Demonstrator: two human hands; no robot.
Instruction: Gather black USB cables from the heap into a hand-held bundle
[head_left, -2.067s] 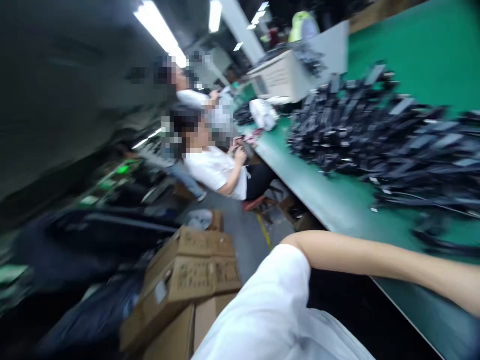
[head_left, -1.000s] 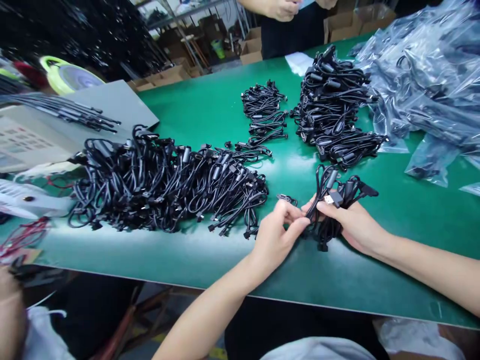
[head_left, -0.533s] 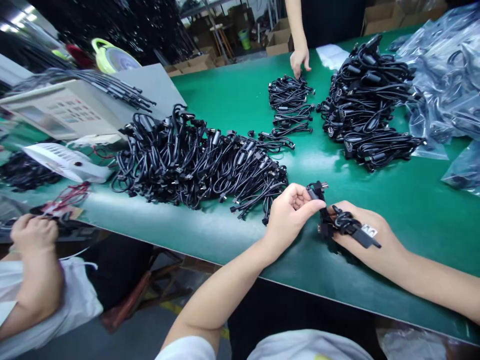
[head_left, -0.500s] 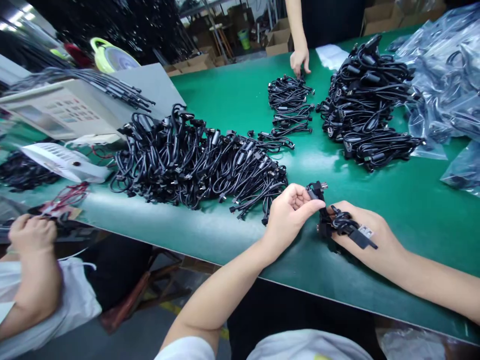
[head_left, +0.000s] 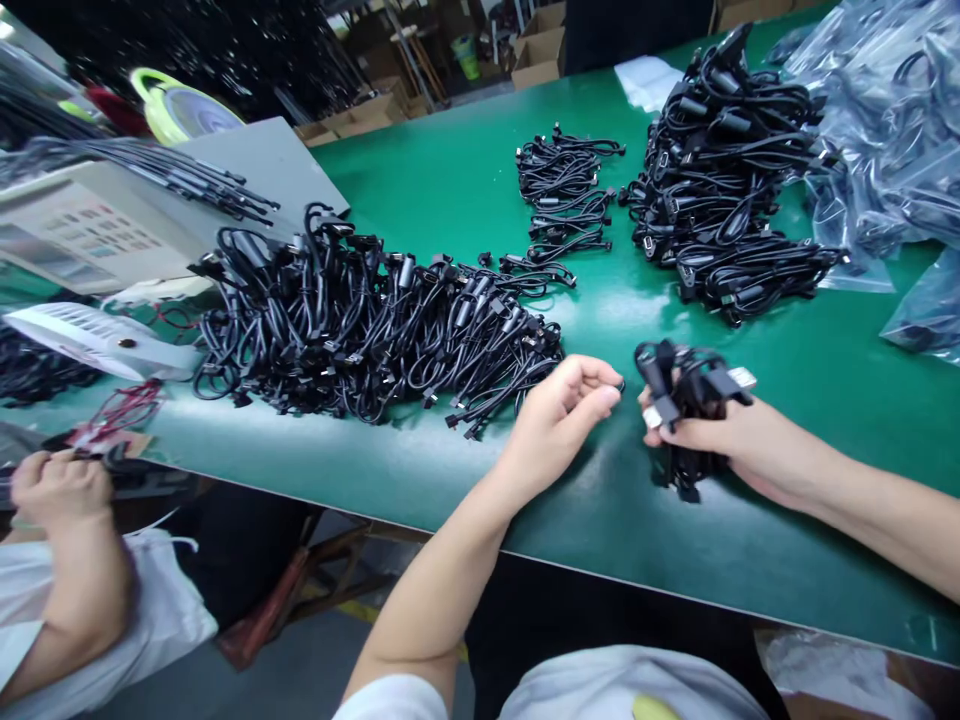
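Over a green counter [head_left: 420,490], a person's right hand [head_left: 757,445] holds a bunch of black cables [head_left: 697,385], fingers wrapped round its middle and pale connector ends poking out. Just to its side, apart from the bunch, the left hand [head_left: 555,420] has thumb and forefinger drawn narrow, with a small dark bit [head_left: 621,384] at the tips, though I cannot tell whether it is gripped. Between the long cable heap [head_left: 375,330] and the bagged pile [head_left: 885,150], good handling probably means a snug, unsqueezed grip, connectors kept free and strands untangled.
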